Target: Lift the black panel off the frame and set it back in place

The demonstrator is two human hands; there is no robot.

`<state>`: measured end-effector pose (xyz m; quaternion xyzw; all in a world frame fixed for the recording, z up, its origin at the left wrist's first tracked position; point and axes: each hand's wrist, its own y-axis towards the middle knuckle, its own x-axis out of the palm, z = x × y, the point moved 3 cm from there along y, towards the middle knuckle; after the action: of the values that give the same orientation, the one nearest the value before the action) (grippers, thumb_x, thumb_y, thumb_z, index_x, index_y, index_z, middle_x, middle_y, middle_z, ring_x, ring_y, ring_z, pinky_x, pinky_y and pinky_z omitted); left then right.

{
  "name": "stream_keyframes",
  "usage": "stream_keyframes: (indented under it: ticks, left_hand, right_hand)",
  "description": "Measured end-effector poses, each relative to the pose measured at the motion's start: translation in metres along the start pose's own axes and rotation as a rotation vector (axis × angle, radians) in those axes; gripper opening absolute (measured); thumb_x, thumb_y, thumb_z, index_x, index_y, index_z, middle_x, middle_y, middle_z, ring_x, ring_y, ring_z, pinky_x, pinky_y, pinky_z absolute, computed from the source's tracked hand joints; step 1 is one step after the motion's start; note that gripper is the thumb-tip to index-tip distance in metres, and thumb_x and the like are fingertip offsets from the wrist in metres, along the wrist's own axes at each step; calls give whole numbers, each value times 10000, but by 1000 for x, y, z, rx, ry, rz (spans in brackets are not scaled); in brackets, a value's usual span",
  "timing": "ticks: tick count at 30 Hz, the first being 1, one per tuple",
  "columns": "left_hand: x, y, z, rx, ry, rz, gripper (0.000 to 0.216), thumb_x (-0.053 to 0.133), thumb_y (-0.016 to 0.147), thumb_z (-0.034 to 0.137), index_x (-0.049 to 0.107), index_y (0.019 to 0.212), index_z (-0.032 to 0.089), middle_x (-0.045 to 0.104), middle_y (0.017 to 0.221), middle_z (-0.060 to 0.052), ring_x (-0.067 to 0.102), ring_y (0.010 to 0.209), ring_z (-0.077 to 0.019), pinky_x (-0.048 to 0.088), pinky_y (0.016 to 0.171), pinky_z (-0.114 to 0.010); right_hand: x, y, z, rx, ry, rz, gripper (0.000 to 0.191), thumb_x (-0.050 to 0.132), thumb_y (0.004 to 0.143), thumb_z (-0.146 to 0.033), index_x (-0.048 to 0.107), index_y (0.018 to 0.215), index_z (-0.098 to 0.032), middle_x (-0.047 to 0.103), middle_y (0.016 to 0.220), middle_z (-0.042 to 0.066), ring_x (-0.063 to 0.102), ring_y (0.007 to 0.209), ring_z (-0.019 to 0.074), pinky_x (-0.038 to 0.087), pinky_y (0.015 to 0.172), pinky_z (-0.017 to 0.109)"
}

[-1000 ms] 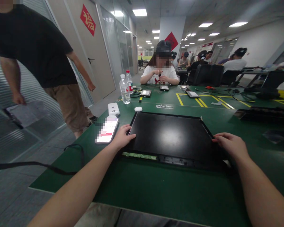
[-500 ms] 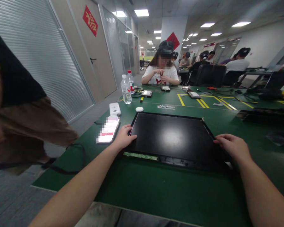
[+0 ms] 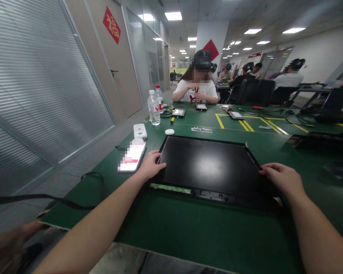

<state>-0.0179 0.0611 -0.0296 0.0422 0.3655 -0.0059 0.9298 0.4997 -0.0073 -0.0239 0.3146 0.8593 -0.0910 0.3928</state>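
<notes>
A black display panel in a dark frame [image 3: 208, 160] lies screen up on the green table [image 3: 205, 232]. Along its near edge a strip of green circuit board [image 3: 170, 188] is exposed. My left hand [image 3: 152, 166] grips the panel's left edge, thumb on top and fingers at the outer side. At the right edge, my right hand [image 3: 284, 179] pinches the frame between thumb and fingers. Left of my left hand lies a smartphone with a lit screen [image 3: 133, 158], partly blurred out. Beyond the panel sits a small white earbud case [image 3: 169, 131].
Two water bottles [image 3: 154, 108] and a white power bank [image 3: 140, 131] stand at the left. Across the table a person [image 3: 199, 80] works over a hard drive [image 3: 201, 107]. Dark parts [image 3: 322, 142] lie at the right; a black strap [image 3: 45, 197] crosses the left corner.
The person passing at the left has moved nearly out of view, toward the lower left. My hands keep the same hold on the display panel, and the view has shifted slightly.
</notes>
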Motion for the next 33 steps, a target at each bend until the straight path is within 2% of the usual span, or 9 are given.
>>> stream_keyframes:
  ticks: [4, 9, 15, 20, 26, 33]
  left_hand:
    - [0, 0, 1, 6, 38, -3, 508, 773, 784, 334, 771, 1252, 138, 558, 1616, -205, 542, 1512, -398, 367, 1308, -494]
    - [2, 0, 5, 31, 148, -33, 546, 740, 839, 327, 744, 1328, 85, 522, 1629, -243, 522, 1532, -393, 357, 1317, -464]
    - [1, -1, 6, 122, 202, -15, 556, 722, 859, 270, 713, 1398, 133, 559, 1591, -218, 550, 1506, -393, 387, 1304, -499]
    - [-3, 1, 6, 177, 261, 28, 460, 615, 905, 205, 710, 1349, 133, 662, 1447, -204, 627, 1409, -351, 450, 1258, -470]
    - [-7, 7, -2, 96, 450, 0, 414, 554, 928, 248, 764, 1243, 80, 663, 1463, -254, 631, 1380, -404, 459, 1232, -517]
    - [-12, 10, -4, 132, 381, -4, 424, 579, 851, 234, 844, 1171, 148, 727, 1416, -205, 656, 1361, -403, 457, 1241, -485]
  right_hand:
    - [-1, -2, -4, 4, -23, -9, 185, 627, 728, -413, 760, 790, -299, 800, 769, 51, 739, 893, 338, 507, 849, 467]
    - [1, 0, -4, -86, -82, 31, 151, 643, 715, -414, 738, 745, -301, 787, 755, 63, 720, 850, 337, 506, 756, 443]
    - [1, 2, 2, -77, -87, 57, 137, 640, 721, -412, 728, 707, -307, 773, 722, 67, 708, 810, 326, 510, 729, 431]
    - [0, 1, -1, -58, -87, 37, 172, 625, 726, -412, 752, 754, -298, 801, 773, 63, 720, 859, 333, 503, 753, 438]
    - [-3, -4, -8, -17, -77, 31, 143, 631, 717, -380, 741, 743, -291, 799, 769, 64, 725, 896, 338, 507, 792, 443]
    - [0, -1, -2, -64, -54, 57, 129, 640, 718, -393, 736, 729, -307, 798, 750, 60, 736, 877, 342, 508, 761, 441]
